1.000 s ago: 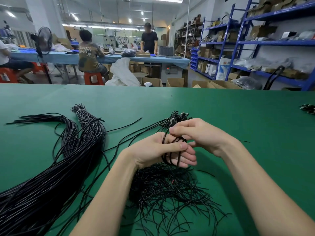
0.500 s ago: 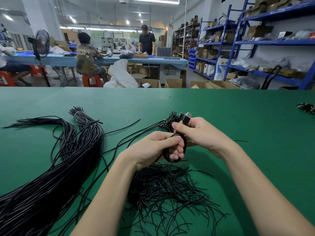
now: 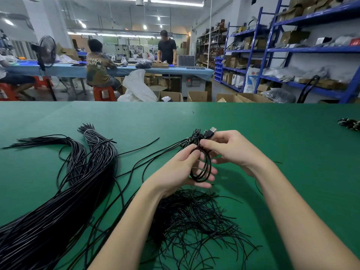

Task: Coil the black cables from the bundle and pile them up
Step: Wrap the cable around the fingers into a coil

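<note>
Two bare forearms, left hand and right hand seemingly ungloved, no sleeves in view.

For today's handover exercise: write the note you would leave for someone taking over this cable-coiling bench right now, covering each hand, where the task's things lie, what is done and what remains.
Left hand: holds the small black coil against its fingers.
Right hand: pinches the coil's top, with the USB plug sticking up behind it.
Uncoiled bundle lies at the left on the green table; a few loose cables run from it toward the hands.
A loose black heap lies just below the hands.
Done: this cable looks nearly coiled.
Left: finish it, pile it, then work through the large bundle.
</note>
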